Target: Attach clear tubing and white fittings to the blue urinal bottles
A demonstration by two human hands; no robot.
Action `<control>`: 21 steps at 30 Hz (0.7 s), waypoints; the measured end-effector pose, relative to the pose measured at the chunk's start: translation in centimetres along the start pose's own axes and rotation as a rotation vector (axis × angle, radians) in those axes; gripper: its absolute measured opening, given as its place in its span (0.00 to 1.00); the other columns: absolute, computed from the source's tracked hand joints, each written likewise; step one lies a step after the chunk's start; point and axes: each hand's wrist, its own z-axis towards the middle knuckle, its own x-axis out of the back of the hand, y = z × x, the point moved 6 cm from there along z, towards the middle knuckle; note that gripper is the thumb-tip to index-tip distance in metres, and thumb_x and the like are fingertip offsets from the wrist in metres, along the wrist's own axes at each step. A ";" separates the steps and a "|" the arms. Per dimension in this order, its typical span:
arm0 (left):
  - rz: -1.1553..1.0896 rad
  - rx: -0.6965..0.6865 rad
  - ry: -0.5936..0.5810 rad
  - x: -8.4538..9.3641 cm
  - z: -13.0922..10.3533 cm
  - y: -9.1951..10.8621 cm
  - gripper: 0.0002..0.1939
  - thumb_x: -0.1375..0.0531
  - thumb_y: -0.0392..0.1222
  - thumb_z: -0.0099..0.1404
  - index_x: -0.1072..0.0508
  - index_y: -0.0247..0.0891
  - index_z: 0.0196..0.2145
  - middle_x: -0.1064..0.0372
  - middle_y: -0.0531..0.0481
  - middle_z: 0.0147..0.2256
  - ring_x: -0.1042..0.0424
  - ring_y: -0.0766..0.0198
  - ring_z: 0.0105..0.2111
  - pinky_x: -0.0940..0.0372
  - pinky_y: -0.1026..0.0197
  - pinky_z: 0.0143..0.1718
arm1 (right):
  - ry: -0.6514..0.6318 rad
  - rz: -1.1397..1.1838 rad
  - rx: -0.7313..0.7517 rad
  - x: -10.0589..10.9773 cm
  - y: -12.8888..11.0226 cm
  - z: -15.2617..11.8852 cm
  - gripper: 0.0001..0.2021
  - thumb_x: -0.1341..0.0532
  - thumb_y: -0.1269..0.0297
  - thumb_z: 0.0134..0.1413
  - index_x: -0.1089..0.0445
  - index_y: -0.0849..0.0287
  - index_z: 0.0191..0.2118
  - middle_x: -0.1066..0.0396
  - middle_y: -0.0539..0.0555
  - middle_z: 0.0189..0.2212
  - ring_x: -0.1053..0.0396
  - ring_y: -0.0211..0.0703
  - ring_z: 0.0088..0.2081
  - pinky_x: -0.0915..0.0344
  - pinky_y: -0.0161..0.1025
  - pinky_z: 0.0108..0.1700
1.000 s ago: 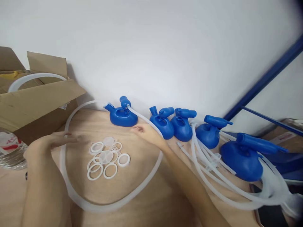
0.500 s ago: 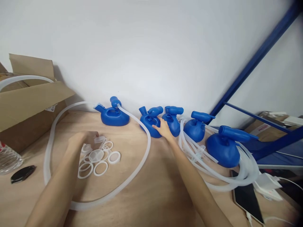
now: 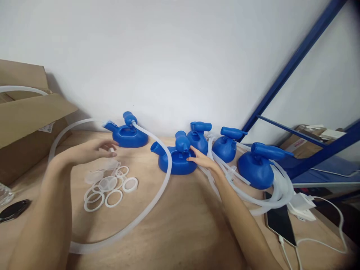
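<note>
My left hand [image 3: 102,149] is above the pile of clear lids and white rings [image 3: 108,183], its curled fingers closed on a small white piece [image 3: 112,150]. My right hand [image 3: 200,159] grips the right end of a blue bottle [image 3: 176,165] with an open slanted neck at its left and a blue cap part [image 3: 182,141] on top. A white hose [image 3: 152,213] curves past the bottle's front from another blue bottle [image 3: 129,137] by the wall, whose neck has a pale cover.
Three more blue bottles [image 3: 255,171] and coiled hoses [image 3: 281,187] are at the right, beside a phone [image 3: 281,221] and a white power strip [image 3: 302,206]. At the left are a cardboard box [image 3: 30,138], a black oval object [image 3: 14,210] and a clear plastic bottle [image 3: 5,195].
The gripped bottle has turned broadside and come nearer, away from the bottle beside it. My left hand has risen off the pile with a small white piece. The view has shifted right.
</note>
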 end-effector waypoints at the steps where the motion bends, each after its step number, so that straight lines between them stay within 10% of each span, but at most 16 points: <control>1: -0.053 -0.074 -0.029 -1.2 0.3 1.7 0.37 0.35 0.66 0.58 0.27 0.41 0.58 0.25 0.42 0.58 0.26 0.46 0.57 0.31 0.51 0.58 | 0.010 0.015 -0.010 -0.6 0.0 0.0 0.30 0.34 0.62 0.55 0.32 0.54 0.65 0.30 0.61 0.64 0.32 0.55 0.65 0.38 0.55 0.69; 8: -0.258 -0.321 0.052 -8.2 4.5 7.4 0.45 0.41 0.71 0.64 0.34 0.35 0.67 0.26 0.37 0.59 0.26 0.46 0.57 0.30 0.48 0.59 | 0.017 0.010 0.029 -3.8 -1.3 1.0 0.24 0.39 0.64 0.60 0.30 0.55 0.62 0.27 0.60 0.57 0.31 0.55 0.62 0.40 0.55 0.69; 16: 0.027 -0.388 0.218 -9.6 3.6 8.7 0.32 0.46 0.66 0.70 0.20 0.37 0.52 0.20 0.42 0.45 0.23 0.51 0.38 0.30 0.51 0.45 | 0.052 -0.014 0.129 -4.5 -1.9 1.5 0.18 0.37 0.65 0.60 0.28 0.58 0.55 0.28 0.63 0.56 0.33 0.57 0.61 0.41 0.56 0.68; 21: 0.026 -0.481 0.370 -12.6 3.7 9.5 0.24 0.55 0.55 0.76 0.26 0.37 0.42 0.24 0.40 0.42 0.24 0.50 0.42 0.31 0.49 0.48 | 0.117 -0.030 0.156 -4.7 -1.9 1.4 0.16 0.38 0.64 0.60 0.28 0.57 0.53 0.27 0.61 0.52 0.32 0.57 0.58 0.38 0.57 0.65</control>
